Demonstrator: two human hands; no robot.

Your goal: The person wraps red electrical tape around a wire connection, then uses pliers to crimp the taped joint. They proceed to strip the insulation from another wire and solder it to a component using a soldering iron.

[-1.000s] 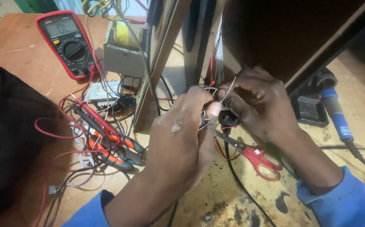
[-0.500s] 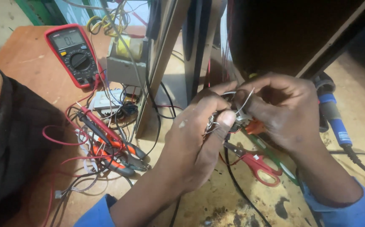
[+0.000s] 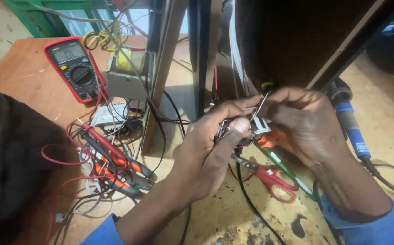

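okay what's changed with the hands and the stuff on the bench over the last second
Both hands stayed together, pinching the same small wired part; the left hand and right hand only shifted slightly around it. Nothing was picked up or let go. The multimeter, red scissors and pliers lie as before.

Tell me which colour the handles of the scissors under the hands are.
Red. The scissors lie on the bench below both hands, clearest in the head view.

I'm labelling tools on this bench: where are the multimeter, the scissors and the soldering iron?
multimeter (image 3: 75, 68): head view, on its round dial.
scissors (image 3: 279, 182): head view, on the red handle loops.
soldering iron (image 3: 354, 131): head view, on the blue grip.
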